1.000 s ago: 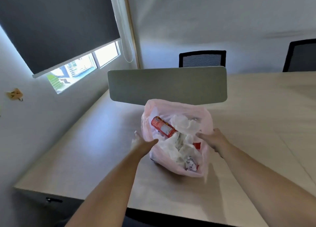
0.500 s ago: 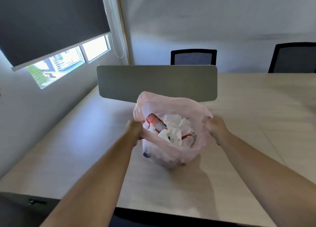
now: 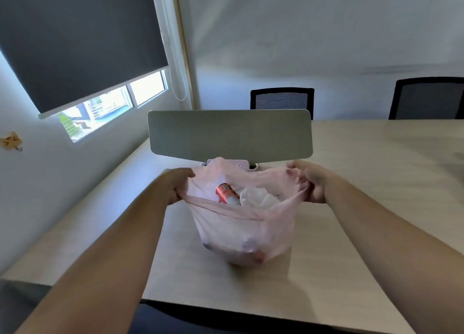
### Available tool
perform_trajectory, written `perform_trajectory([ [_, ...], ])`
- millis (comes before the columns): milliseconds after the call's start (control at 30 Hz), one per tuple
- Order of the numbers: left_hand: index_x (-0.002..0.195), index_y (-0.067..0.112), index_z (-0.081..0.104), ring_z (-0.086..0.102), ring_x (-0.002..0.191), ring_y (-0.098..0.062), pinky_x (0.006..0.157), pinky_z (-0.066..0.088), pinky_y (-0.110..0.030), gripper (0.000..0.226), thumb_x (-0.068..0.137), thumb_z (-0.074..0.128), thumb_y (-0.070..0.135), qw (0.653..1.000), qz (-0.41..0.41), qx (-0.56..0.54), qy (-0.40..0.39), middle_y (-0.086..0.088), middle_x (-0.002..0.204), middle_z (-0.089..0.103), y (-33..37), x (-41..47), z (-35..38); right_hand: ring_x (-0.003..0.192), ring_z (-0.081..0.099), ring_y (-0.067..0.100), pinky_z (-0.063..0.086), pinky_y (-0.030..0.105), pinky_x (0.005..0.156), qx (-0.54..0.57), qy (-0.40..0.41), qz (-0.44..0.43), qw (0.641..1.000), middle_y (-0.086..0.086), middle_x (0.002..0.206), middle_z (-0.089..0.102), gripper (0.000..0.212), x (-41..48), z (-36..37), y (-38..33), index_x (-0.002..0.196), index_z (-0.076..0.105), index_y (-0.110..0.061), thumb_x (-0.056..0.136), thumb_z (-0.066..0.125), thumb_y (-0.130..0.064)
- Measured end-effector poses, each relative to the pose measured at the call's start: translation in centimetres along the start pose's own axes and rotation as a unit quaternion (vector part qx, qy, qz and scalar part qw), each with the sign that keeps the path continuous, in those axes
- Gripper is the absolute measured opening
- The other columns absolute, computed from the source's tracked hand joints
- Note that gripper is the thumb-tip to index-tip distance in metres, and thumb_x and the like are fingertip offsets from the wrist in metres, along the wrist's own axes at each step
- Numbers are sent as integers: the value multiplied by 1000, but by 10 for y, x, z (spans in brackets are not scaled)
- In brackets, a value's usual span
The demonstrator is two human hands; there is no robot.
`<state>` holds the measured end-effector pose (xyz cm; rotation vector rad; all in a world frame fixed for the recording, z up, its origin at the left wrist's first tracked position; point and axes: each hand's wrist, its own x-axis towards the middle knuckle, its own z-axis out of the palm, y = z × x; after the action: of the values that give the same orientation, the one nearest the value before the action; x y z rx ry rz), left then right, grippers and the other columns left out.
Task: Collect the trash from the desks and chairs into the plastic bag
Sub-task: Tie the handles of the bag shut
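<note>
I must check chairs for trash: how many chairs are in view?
2. One chair sits behind the grey divider across the desk; the other chair is farther right, cut by the frame edge. Others may be hidden.

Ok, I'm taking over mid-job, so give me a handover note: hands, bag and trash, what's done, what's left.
Hands: the left hand grips the left rim of the plastic bag; the right hand grips the right rim, holding the mouth open.
The bag's bottom appears to rest on the desk, in front of the grey divider.
Done: a red can and crumpled white paper are inside.
Left: the seats of the chairs beyond the desk are hidden; check them and any other desks.
</note>
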<state>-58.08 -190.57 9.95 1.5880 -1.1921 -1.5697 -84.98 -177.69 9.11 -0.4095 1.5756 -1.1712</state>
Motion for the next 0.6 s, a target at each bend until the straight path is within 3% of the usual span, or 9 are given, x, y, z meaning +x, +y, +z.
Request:
perform_trajectory([
  [100, 87, 10, 51, 45, 59, -18, 50, 41, -28, 8, 87, 57, 5, 999, -2, 25, 23, -6, 73, 49, 5, 0, -5, 55, 54, 21, 51, 26, 50, -13, 85, -45, 995, 6, 67, 57, 3, -4, 1, -6, 81, 58, -12, 80, 57, -9],
  [167, 78, 11, 49, 39, 56, -18, 48, 39, -23, 15, 87, 51, 0, 997, 16, 18, 75, -7, 72, 44, 5, 10, -17, 53, 43, 20, 45, 21, 43, 47, 175, -92, 979, 6, 66, 48, 16, -3, -10, -12, 73, 53, -13, 78, 54, 2],
  [267, 68, 8, 47, 34, 49, -18, 34, 39, -14, 21, 80, 48, -9, 983, 47, -18, 177, -10, 64, 39, 5, 24, -47, 50, 37, 17, 34, 13, 31, 184, 283, -131, 932, 4, 67, 42, 27, -2, -40, -21, 65, 43, -14, 85, 43, 4],
  [367, 67, 3, 47, 47, 49, -23, 29, 44, -20, 22, 80, 48, -14, 983, 58, 2, 177, -15, 57, 50, 5, 28, -53, 49, 37, 18, 36, 16, 35, 192, 325, -118, 918, 8, 67, 46, 23, -5, -45, -20, 70, 50, -11, 77, 50, 10],
  [433, 67, 4, 49, 59, 54, -26, 44, 52, -22, 22, 82, 48, -13, 987, 55, 45, 142, -10, 40, 55, 8, 27, -46, 51, 41, 19, 41, 23, 43, 131, 298, -121, 938, 10, 68, 49, 26, -3, -35, -21, 65, 49, -11, 73, 56, 12],
  [500, 67, 3, 51, 62, 45, -24, 62, 57, -28, 21, 80, 47, -13, 983, 59, 86, 149, -5, 29, 51, 16, 27, -41, 55, 44, 19, 44, 24, 48, 120, 319, -129, 931, 11, 74, 50, 28, -6, -32, -21, 60, 46, -12, 70, 57, 12],
  [533, 72, 0, 53, 58, 39, -24, 57, 58, -30, 18, 80, 47, -15, 980, 62, 91, 163, -7, 33, 53, 20, 27, -41, 60, 49, 21, 46, 28, 52, 114, 354, -134, 918, 12, 80, 53, 23, -9, -36, -22, 63, 49, -10, 70, 57, 11],
  [567, 83, -3, 54, 55, 36, -25, 43, 56, -31, 15, 79, 50, -17, 976, 64, 95, 183, -13, 48, 59, 25, 23, -43, 71, 58, 27, 49, 33, 61, 101, 389, -141, 905, 14, 89, 58, 12, -14, -40, -22, 74, 57, -4, 73, 57, 8],
  [600, 99, -5, 54, 53, 37, -26, 31, 50, -32, 23, 79, 53, -16, 971, 70, 105, 203, -16, 69, 59, 27, 24, -47, 88, 64, 33, 51, 38, 73, 75, 412, -145, 897, 18, 103, 62, 15, -19, -44, -22, 93, 61, 3, 79, 57, 4],
])
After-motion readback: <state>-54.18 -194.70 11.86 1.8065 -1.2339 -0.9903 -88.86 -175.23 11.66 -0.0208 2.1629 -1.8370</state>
